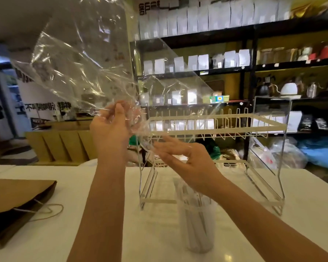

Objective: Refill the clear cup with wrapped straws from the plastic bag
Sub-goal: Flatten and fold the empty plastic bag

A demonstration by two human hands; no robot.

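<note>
A large clear plastic bag point(80, 59) is held up in the air at upper left, crinkled and looking empty. My left hand point(110, 127) grips its lower end, fingers closed on the film. My right hand point(186, 157) is just to the right and lower, fingers spread, its fingertips touching the bag's bottom corner. Below my right wrist, the clear cup point(198, 229) stands upright on the white table, holding several white wrapped straws point(192, 220).
A white wire rack point(216, 127) with clear side panels stands on the white table point(140, 233) right behind the cup. A brown paper bag point(17, 201) with a string handle lies at the left edge. Shelves of pouches and kettles fill the background.
</note>
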